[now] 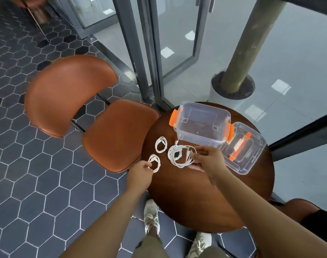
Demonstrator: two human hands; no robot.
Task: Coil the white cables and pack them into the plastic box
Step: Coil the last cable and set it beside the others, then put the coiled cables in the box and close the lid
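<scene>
Head view: left hand (140, 172) pinches the small coil (155, 163) near the round table (196, 202) edge. Right hand (208, 159) grips the big bundle (180, 156), fingers curled on its loops (loosely wound, one end sticking out). Third coil (160, 144) lies free just beyond. Plastic box (201, 125) open, near the bundle; all cables outside it. Lid (246, 149) just beside it, right. Chair (106, 131) left of table.

No text, brand, number or sign can be read, and the pale patch on the orange strip of the clear lid (252, 155), at the right edge of the surface (187, 192), is too blurred.
</scene>
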